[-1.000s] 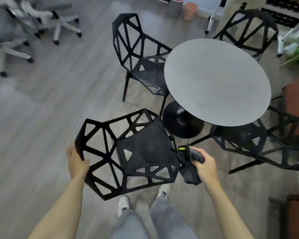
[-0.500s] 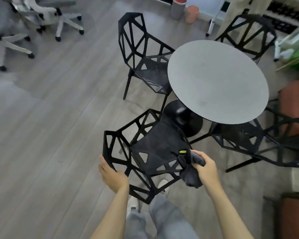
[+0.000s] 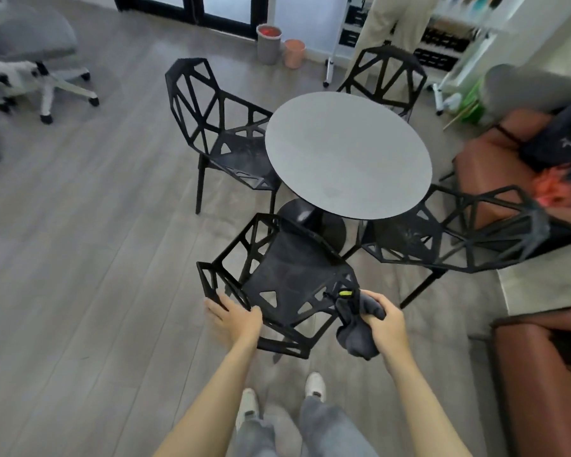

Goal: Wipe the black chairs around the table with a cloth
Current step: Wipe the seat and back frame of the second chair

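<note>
Several black lattice chairs stand around a round grey table. The nearest black chair is right in front of me, its backrest toward me. My left hand grips the left part of its backrest frame. My right hand holds a bunched dark grey cloth at the chair's right rear corner. Another chair stands left of the table, one at the right, and one at the far side.
A brown sofa lies along the right, with a person's head near the right-hand chair. Another person stands beyond the far chair. Grey office chairs stand at the far left, two bins by the back wall.
The nearest chair has turned and shifted right toward the table. My left hand moved right along with its backrest. My right hand kept the cloth at the chair's right corner.
</note>
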